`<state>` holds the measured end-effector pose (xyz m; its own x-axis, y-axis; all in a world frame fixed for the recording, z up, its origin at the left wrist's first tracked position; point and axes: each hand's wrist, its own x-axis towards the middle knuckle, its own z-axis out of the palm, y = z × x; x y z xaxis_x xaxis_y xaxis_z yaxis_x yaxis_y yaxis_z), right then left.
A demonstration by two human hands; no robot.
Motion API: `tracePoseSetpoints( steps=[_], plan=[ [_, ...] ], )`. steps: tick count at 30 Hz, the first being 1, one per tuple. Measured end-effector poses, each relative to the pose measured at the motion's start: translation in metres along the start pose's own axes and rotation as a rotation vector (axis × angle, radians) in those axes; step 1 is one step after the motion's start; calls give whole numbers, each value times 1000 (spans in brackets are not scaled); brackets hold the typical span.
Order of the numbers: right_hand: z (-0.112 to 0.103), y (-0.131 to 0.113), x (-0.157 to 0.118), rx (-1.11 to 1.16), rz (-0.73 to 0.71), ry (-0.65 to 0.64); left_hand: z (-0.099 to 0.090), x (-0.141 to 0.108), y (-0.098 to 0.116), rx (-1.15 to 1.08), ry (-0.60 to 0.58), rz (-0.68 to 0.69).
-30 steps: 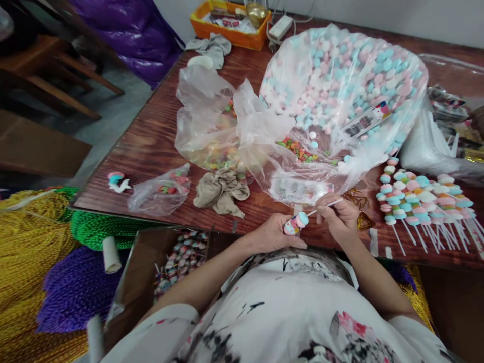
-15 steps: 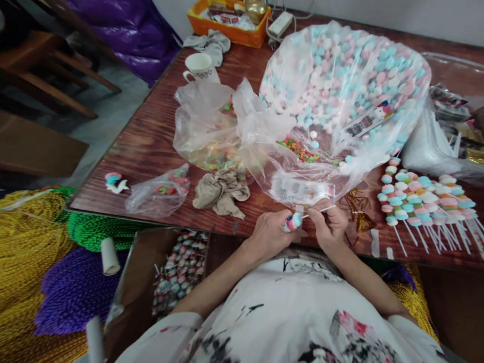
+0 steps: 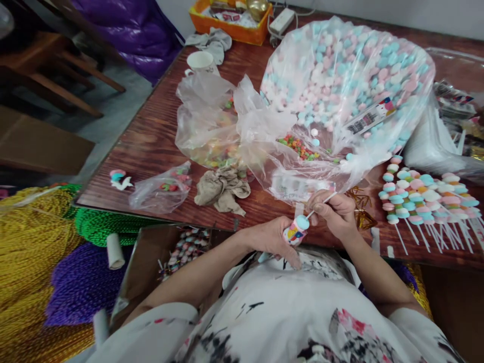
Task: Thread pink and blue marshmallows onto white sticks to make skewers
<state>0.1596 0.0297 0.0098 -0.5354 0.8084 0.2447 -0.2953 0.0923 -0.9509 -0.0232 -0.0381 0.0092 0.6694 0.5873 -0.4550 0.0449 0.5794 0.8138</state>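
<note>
At the table's front edge, just above my lap, a marshmallow skewer is in a wrapper printed in colours. Its pale blue end marshmallow shows at the top, with a white stick coming out of it. My left hand holds the wrapped part from the left, the thumb lying below it and the other fingers mostly hidden. The stick is pinched between the thumb and fingers of my right hand. A strip of clear tape is behind the skewer.
Finished-looking marshmallow skewers lie at right, beside gold twist ties. A large bag of marshmallows, candy bags, a cloth and a mug are on the table. A cardboard box of skewers stands below left.
The wrapped skewer has tilted so that more of its printed side shows. My left thumb has moved down off it, and my right hand has shifted slightly right and up.
</note>
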Motion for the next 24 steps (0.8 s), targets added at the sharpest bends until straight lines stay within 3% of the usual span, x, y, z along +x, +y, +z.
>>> tracePoseSetpoints(
  steps=[4,10,16,21,24],
  plan=[
    [-2,-1,-4,5,-21,-17,-1,4,-2,-106,-29,-14],
    [6,-2,-28,-109,-45,114,-2,6,-7,-83,99,23],
    [15,0,-35,-164,-45,132,5,11,0,84,258,191],
    [14,3,-22,-255,-64,-8,10,12,7,246,345,271],
    [8,-5,-13,-301,-90,-145,2,5,11,178,278,257]
  ],
)
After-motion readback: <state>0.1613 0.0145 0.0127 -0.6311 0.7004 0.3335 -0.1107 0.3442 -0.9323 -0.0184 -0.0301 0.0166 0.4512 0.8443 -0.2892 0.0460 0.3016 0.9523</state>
